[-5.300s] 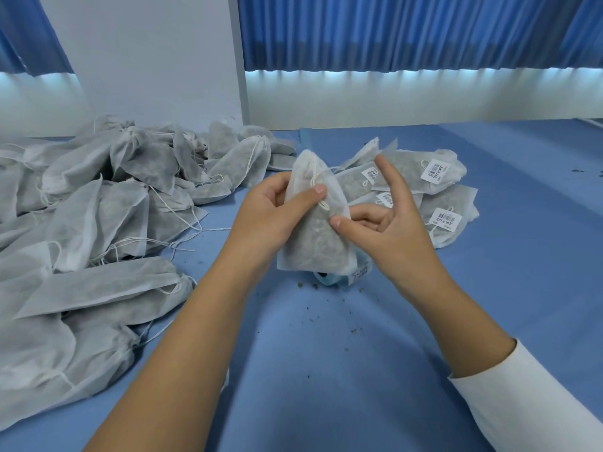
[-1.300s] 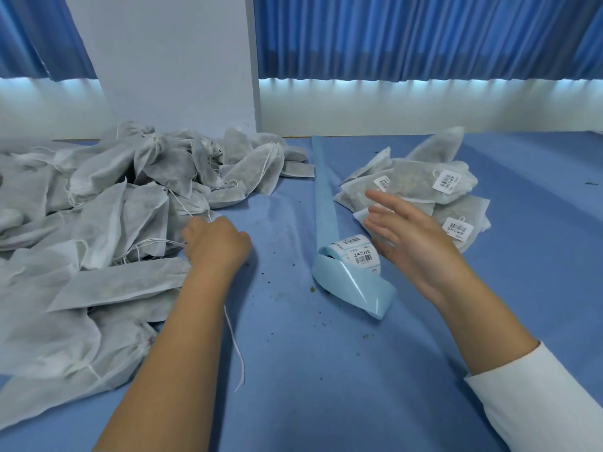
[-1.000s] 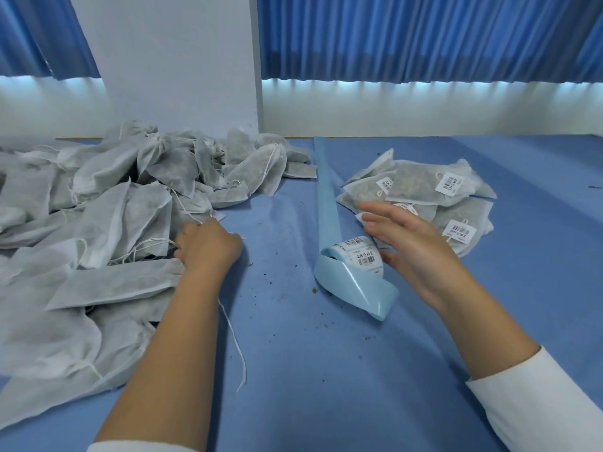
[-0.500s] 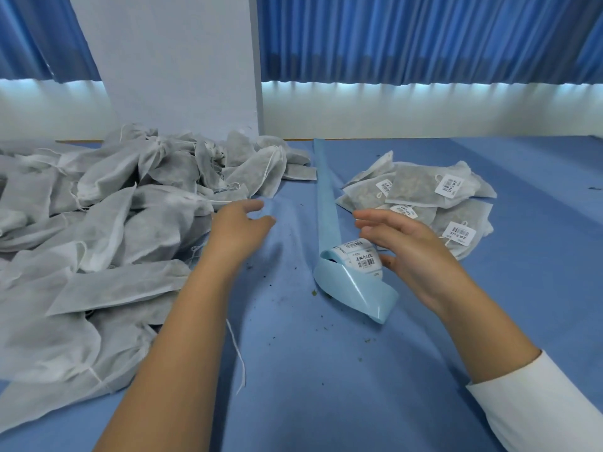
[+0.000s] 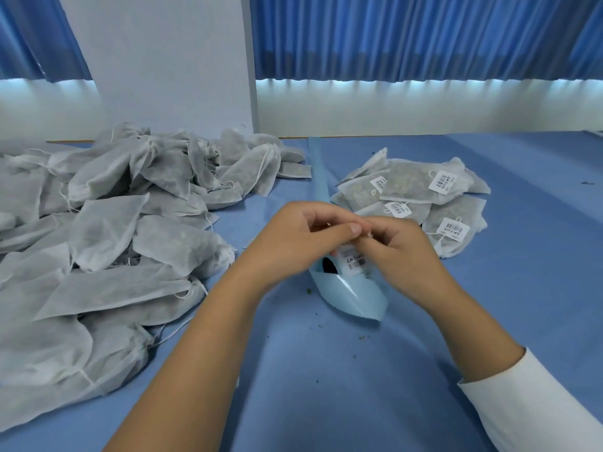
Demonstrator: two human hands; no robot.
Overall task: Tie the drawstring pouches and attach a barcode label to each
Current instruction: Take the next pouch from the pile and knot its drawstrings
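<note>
Left hand (image 5: 293,238): fingers curled over label roll (image 5: 342,253); you steady it.
Right hand (image 5: 403,247): fingers curled at barcode label (image 5: 357,262); pinch hidden.
Method: you peel one corner slowly, adhesive untouched.

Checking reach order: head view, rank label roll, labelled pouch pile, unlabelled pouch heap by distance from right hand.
1. label roll: under the right hand.
2. labelled pouch pile: just beyond, right side.
3. unlabelled pouch heap: far left.
</note>
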